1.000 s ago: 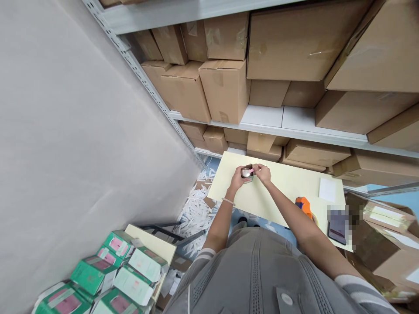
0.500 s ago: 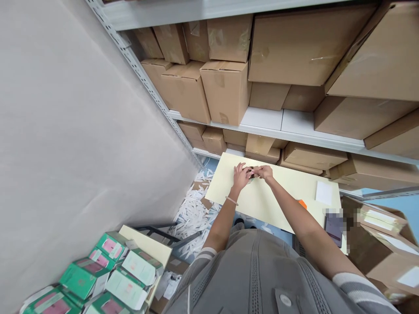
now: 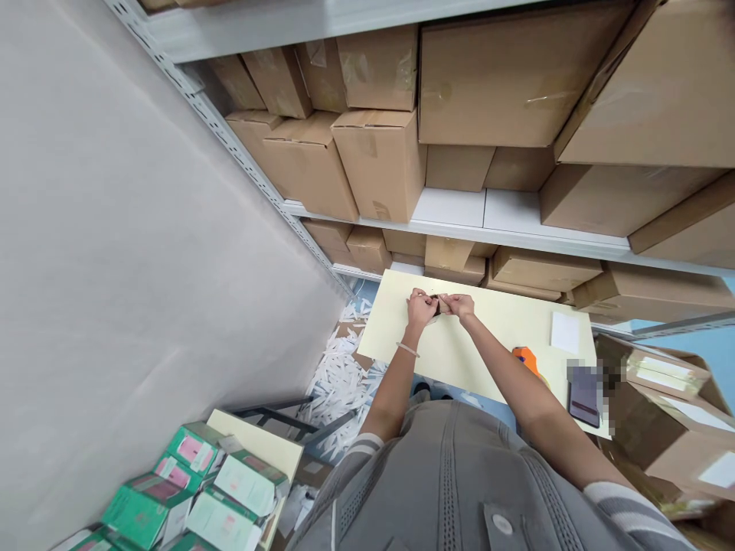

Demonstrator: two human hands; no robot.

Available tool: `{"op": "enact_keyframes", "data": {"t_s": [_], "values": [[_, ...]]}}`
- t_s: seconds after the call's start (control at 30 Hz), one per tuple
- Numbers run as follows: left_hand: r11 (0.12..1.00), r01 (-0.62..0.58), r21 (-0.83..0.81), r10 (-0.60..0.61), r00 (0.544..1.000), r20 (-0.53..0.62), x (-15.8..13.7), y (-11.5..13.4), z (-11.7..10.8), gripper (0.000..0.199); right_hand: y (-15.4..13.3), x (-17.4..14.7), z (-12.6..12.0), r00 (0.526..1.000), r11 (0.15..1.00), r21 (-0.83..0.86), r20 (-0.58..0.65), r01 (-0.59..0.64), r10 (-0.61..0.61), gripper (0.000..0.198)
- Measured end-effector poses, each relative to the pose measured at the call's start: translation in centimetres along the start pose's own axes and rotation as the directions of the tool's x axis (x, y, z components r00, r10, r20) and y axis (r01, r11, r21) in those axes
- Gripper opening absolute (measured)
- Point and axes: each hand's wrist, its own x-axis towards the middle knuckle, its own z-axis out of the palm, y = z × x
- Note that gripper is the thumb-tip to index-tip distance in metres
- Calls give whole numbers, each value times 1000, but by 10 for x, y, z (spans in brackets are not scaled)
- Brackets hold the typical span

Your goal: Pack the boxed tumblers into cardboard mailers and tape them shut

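Over the left half of the pale yellow table [image 3: 384, 329], both hands are close together on one small, dark and brown flat piece [image 3: 439, 306]. My left hand [image 3: 421, 308] has its fingers curled and pinches the left side of the piece. From the other side, my right hand [image 3: 461, 304] grips the right edge between thumb and fingers. Most of the piece is covered by the fingers, so its kind cannot be made out. An orange object [image 3: 526, 358] lies on the table by my right forearm, which partly hides it.
A white card [image 3: 565, 331] and a dark phone [image 3: 584, 394] lie at the table's right end. Shelves with cardboard boxes [image 3: 376, 161] rise behind. White paper strips [image 3: 333, 375] litter the floor. Green boxes [image 3: 141, 509] stand at lower left, open cartons [image 3: 660, 428] at right.
My left fingers, spread before, have curled in around the small piece. The right hand has shifted slightly left in view. More of the orange object shows beside my right forearm.
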Motion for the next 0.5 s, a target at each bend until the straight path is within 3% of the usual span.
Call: {"op": "enact_keyframes", "data": {"t_s": [0.13, 0.27, 0.37, 0.5], "values": [[967, 85, 239, -92, 996, 20, 0, 20, 2, 16, 0, -3, 0, 999, 1000, -17, -37, -5, 4, 33], [917, 20, 399, -9, 1000, -29, -4, 29, 9, 21, -2, -8, 0, 998, 999, -34, -58, 16, -18, 30], [906, -32, 421, 61, 997, -54, -8, 30, 13, 27, -2, -10, -1, 997, 998, -49, -65, 39, -42, 28], [940, -157, 305, 165, 986, -1, -10, 21, 10, 22, -1, -11, -4, 994, 994, -75, -69, 74, -79, 28]]}}
